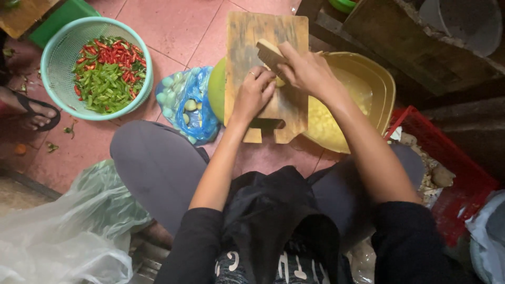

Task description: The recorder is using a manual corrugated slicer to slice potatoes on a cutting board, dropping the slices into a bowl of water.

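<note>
Wooden board (247, 42) lies on the pink tile floor (173, 26), long axis running twelve to six, its far half over a yellow basin (379, 84) of pale pieces. On it sits a small pale-green piece (280, 82), most likely a garlic clove, though little of it shows. The left hand (253, 94) pins that piece from seven o'clock, fingers curled down onto it. The right hand (307, 71) comes in from three o'clock, fingers clenched around a knife (269, 54) whose wooden handle points to ten o'clock; the blade is hidden beneath the hand. Both hands touch at the piece, the left one nearer to it. At nine o'clock of the board lies a blue bag (200, 94) of pale cloves, and further off at ten o'clock a teal basket (58, 52) of red and green chillies.
</note>
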